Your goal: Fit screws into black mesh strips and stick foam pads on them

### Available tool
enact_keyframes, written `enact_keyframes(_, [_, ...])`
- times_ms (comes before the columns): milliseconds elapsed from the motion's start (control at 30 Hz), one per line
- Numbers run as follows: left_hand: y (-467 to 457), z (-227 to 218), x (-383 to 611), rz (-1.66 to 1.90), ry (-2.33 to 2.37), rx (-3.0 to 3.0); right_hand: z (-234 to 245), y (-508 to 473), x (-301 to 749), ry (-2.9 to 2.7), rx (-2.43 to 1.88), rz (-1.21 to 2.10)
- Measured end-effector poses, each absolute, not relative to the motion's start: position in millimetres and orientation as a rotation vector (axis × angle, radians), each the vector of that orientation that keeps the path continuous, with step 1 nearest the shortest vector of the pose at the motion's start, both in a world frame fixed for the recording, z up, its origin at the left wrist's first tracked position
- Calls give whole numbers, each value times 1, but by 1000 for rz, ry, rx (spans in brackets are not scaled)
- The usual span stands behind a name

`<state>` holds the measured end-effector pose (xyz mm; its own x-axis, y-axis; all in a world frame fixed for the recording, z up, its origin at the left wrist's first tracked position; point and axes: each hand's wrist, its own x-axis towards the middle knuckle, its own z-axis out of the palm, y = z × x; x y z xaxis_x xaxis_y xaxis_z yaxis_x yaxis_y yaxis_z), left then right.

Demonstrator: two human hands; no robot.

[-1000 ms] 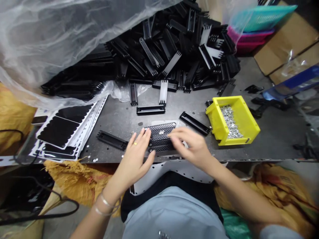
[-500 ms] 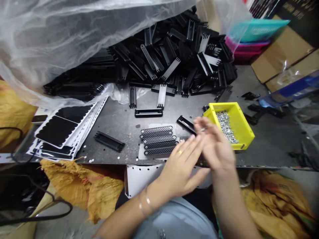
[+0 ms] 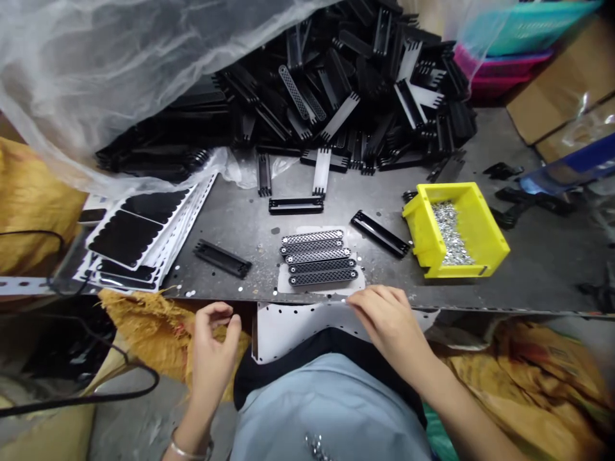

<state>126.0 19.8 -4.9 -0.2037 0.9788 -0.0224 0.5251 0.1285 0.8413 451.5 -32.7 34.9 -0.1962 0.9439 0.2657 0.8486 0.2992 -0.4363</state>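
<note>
The empty left hand [image 3: 214, 342] curls loosely while the open right hand [image 3: 384, 326] rests by the worktop [image 3: 240, 224] edge, with five black mesh strips [image 3: 319, 258] lined up within easy reach.

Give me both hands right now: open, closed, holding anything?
Left hand: loosely curled, above the sacking, nothing visibly held.
Right hand: open, fingers at the white perforated sheet, nothing visibly held.
</note>
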Motion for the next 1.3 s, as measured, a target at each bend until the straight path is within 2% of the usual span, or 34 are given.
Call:
enact_keyframes(133, [12,-30,128,774,1646,968,28,-43,476,-2085,-1583,431])
enact_keyframes(200, [6,-31,141,714,1535,888,31,-45,479,-2101,-1626,317])
enact_keyframes(267, [-2,-22,156,684,1464,888,37,-46,466,-2063,-1623,190])
enact_keyframes(400, [-16,16,178,771,1367,995,48,-38,408,-2040,-1345,292])
enact_keyframes(533, [-10,42,194,888,1339,1183,50,-21,372,-2004,-1367,38])
enact_keyframes(600, [-2,43,201,923,1310,1260,50,-19,372,-1966,-1339,62])
enact_keyframes(700, [8,34,208,949,1294,1354,54,-28,383,-1949,-1131,352])
enact_keyframes(833, [23,18,197,961,1405,1537,65,-38,407,-1508,-817,1223])
enact_keyframes(900, [31,16,187,872,1375,1636,67,-29,419,-1272,-911,1345])
enact_keyframes(967, [39,18,180,748,1299,1637,64,-11,427,-1375,-1184,1138])
enact_keyframes(1033, [45,22,180,705,1289,1515,56,10,427,-1678,-1406,775])
enact_keyframes(1133, [54,25,186,736,1354,1326,40,35,417,-2028,-1367,357])
enact_keyframes(1300, [65,23,190,638,1385,1411,27,49,405,-2167,-1234,236])
